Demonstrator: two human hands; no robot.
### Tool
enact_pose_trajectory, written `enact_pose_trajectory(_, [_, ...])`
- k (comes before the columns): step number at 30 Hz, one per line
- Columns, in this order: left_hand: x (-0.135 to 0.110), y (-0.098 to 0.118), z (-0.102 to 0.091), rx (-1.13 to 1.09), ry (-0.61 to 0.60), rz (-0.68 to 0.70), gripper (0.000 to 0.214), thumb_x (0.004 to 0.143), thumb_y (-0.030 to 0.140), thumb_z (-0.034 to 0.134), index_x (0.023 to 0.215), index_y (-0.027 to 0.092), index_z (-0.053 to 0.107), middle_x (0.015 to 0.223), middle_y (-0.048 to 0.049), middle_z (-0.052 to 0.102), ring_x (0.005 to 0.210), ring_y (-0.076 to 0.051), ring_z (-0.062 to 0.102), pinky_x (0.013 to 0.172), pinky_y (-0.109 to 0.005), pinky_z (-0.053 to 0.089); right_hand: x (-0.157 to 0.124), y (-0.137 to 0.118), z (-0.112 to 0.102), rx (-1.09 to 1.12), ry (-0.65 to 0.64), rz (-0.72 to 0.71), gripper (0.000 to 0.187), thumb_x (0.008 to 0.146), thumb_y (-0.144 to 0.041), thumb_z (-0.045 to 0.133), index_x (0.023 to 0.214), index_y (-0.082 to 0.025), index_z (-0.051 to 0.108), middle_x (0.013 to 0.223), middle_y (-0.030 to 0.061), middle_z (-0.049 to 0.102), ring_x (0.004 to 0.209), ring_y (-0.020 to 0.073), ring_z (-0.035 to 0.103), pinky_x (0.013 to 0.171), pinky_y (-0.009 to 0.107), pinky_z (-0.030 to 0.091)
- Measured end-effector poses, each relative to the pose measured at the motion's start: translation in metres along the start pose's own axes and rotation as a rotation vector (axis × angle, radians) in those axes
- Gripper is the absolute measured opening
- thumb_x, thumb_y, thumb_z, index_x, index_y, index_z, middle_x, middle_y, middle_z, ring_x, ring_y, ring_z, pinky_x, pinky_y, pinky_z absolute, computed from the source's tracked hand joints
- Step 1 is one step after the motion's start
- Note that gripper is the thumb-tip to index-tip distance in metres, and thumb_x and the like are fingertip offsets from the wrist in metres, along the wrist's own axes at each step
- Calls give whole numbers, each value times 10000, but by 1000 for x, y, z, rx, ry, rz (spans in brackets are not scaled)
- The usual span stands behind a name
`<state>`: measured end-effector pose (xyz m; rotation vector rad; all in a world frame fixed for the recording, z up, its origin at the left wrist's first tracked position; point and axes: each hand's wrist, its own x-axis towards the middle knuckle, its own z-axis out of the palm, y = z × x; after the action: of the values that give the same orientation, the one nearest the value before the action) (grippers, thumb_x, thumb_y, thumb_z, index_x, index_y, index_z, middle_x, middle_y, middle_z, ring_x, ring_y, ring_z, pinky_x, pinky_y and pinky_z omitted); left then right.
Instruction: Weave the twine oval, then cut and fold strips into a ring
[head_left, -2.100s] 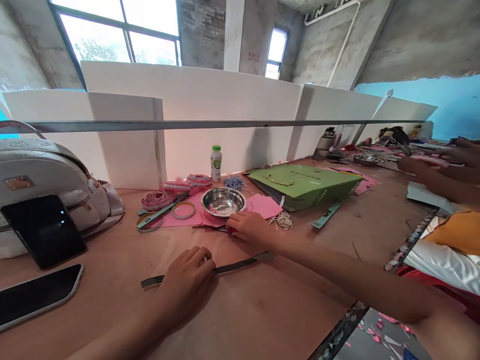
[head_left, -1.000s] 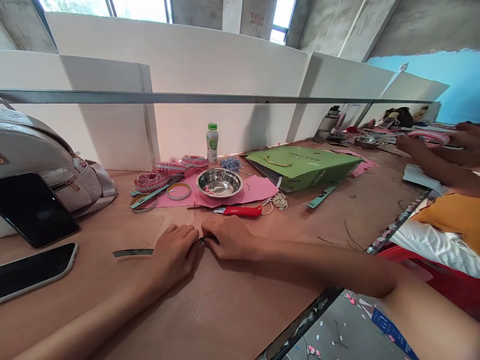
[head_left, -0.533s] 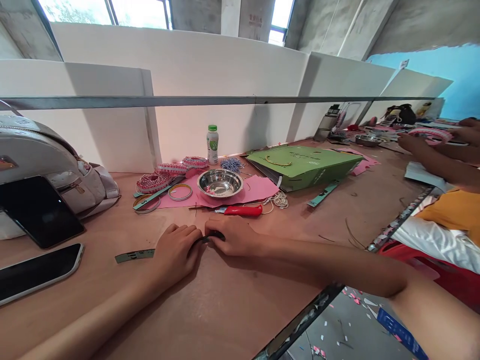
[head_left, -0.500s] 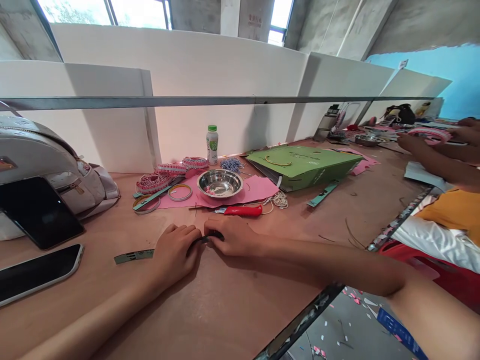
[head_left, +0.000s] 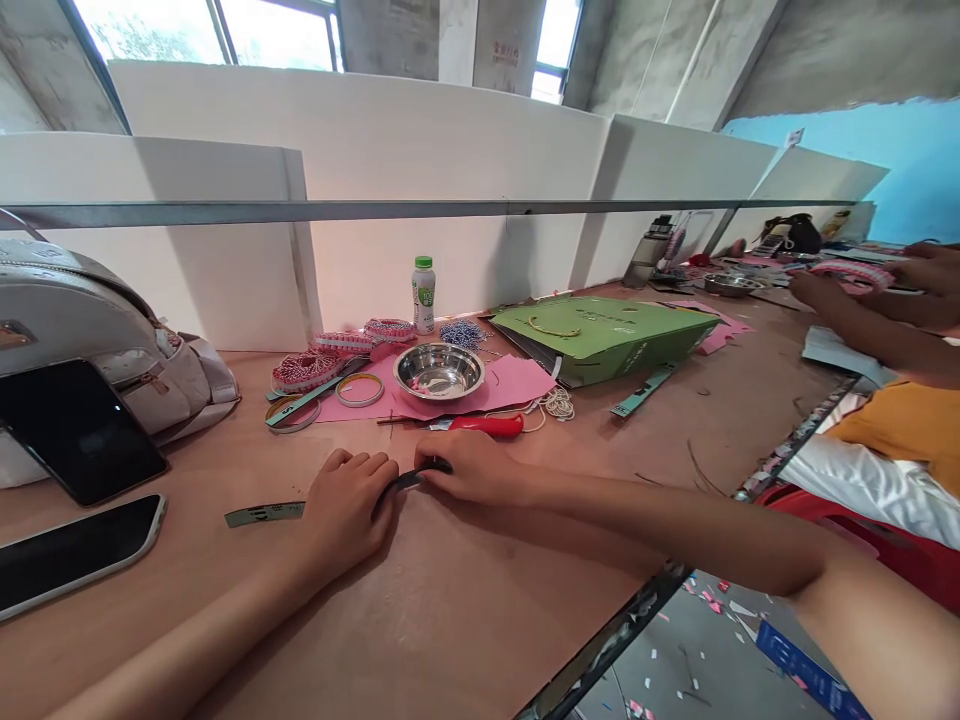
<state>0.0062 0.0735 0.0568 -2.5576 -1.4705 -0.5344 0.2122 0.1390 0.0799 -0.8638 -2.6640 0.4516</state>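
My left hand (head_left: 351, 505) rests on the table with its fingers closed over a narrow card strip. One end of the strip, pale green with dark print (head_left: 264, 514), sticks out to the left of that hand. Between the hands runs a dark stretch of strip (head_left: 407, 480), seemingly the same piece. My right hand (head_left: 469, 466) pinches its other end, where it curls at the fingertips. Just beyond the right hand lies a red-handled tool (head_left: 487, 426), its blade partly visible. Behind it a steel bowl (head_left: 439, 372) with small pink bits stands on pink paper (head_left: 525, 378).
Left are a bag (head_left: 90, 310) and two phones (head_left: 79, 430). Red-and-white braided bands (head_left: 304, 370), tape rolls (head_left: 360, 390) and a bottle (head_left: 424, 295) stand behind. A green paper bag (head_left: 607, 335) and green strip (head_left: 643, 390) lie right. A co-worker's hands (head_left: 825, 290) hold a pink band.
My hands have drawn slightly apart, so more of the dark strip shows between them. The view has tilted a little. Both hands keep their hold.
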Motion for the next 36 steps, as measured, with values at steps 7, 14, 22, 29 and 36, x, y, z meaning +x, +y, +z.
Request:
enact_pose_trajectory(7, [1,3,3,5,21,16,201,997,263,443,861,194,573,861,-41,656,824,-232,609,792,-398,370,-1,-13,-1,-27,55,-48,21,856,-166,626,874,-175,625,915,30,670,773,159,558,608,246,301])
enact_pose_trajectory(14, [-1,1,6,-72,59,-66,147,936,213,508,795,207,549,818,-31,653,785,-223,603,779,-383,376,16,-23,5,-71,26,46,49,804,-158,640,852,-164,636,881,48,691,765,184,575,594,269,278])
enact_pose_trajectory(22, [2,-1,1,33,19,-29,146,956,246,499,835,200,565,844,-34,667,813,-238,619,787,-400,370,10,-4,-2,-12,-22,-6,52,883,-168,628,906,-177,673,896,18,712,795,162,611,640,243,343])
enact_pose_trajectory(29, [3,-1,4,62,50,-10,143,958,214,498,846,191,583,833,-41,673,804,-238,616,795,-405,369,14,-14,7,-22,32,-19,44,854,-164,624,889,-171,650,925,37,694,810,173,589,648,254,343])
enact_pose_trajectory(36, [-1,-5,4,58,74,-52,164,936,205,513,781,195,565,799,-40,675,776,-229,624,787,-395,365,24,-17,12,-27,55,64,59,824,-178,653,879,-167,673,867,47,705,775,191,595,621,264,311])
